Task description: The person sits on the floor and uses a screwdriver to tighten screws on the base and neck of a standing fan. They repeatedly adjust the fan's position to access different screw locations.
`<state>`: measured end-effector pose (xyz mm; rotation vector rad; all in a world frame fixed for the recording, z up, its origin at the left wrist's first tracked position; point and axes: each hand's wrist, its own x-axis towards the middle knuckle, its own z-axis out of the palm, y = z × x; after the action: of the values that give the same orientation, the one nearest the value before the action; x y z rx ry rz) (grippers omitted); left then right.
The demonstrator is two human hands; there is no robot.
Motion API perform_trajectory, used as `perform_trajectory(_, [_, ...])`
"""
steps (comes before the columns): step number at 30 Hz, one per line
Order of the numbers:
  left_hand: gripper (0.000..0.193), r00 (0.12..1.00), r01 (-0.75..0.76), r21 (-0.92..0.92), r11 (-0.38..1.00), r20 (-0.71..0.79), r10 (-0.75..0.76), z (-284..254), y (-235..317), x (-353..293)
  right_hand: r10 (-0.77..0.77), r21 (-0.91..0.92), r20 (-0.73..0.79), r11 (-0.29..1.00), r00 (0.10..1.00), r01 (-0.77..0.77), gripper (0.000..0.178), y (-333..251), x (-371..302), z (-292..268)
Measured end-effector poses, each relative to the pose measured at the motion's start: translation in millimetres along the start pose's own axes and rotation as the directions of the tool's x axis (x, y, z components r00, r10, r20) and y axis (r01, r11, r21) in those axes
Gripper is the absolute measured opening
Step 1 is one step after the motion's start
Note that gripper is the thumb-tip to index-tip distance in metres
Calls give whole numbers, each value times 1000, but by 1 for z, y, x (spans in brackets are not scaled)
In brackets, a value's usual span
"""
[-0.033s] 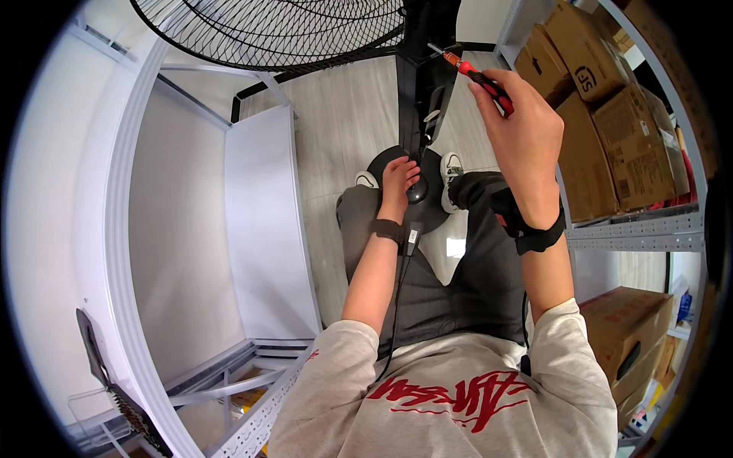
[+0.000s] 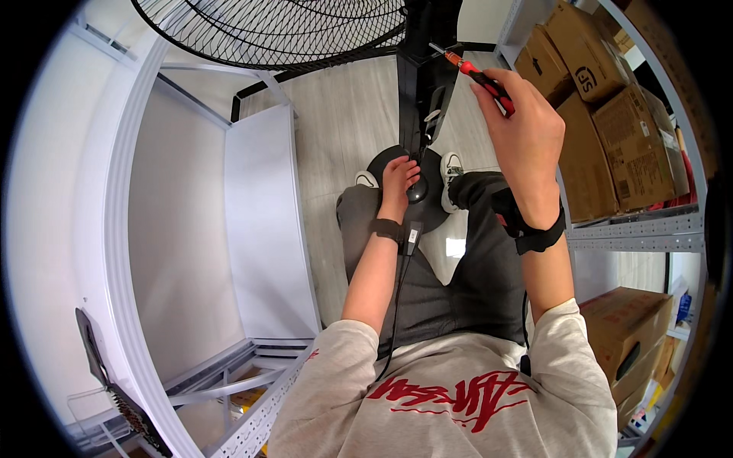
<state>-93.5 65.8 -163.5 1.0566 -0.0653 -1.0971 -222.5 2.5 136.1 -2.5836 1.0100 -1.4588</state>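
Note:
In my right hand [image 2: 527, 126] is a red and black screwdriver [image 2: 486, 81]. My thumb and fingers close round its handle, and its metal shaft points up and left at the black column of a standing fan [image 2: 412, 91]. The tip overlaps the column's upper part; whether it touches cannot be made out. Lower down, my left hand [image 2: 398, 183] has its fingers bent round the bottom of the column, just above the round black base [image 2: 435, 217]. Its fingertips partly cover the column there. The fan's wire grille [image 2: 282, 34] reaches out to the upper left.
A white panel [image 2: 267, 221] within a metal frame stands on the left. Cardboard boxes [image 2: 634, 145] fill the metal shelf [image 2: 641, 241] on the right, with another box [image 2: 622, 328] lower down. My shoes [image 2: 452, 172] flank the base. A black cable [image 2: 398, 298] runs along my left forearm.

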Motion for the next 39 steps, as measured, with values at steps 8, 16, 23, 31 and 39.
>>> perform_trajectory(8, [30,1000,-3,39,999,-5,3,0,2,-1,-3,-4,-18,1000,1000,3,16,-2,-1,-1])
perform_trajectory(16, [30,1000,14,54,998,-21,-13,3,4,-1,-57,33,-23,998,998,57,17,7,-4,3])
perform_trajectory(23, [29,1000,17,35,999,-13,-16,3,4,-3,-93,12,-16,996,996,93,16,6,3,-2])
perform_trajectory(31, [27,1000,27,-5,1000,-12,-27,3,3,0,151,105,110,981,982,-162,20,5,-2,1])
perform_trajectory(39, [31,1000,27,-7,1000,-14,-27,1,3,-1,19,11,-76,1000,997,-18,15,-1,-19,18])
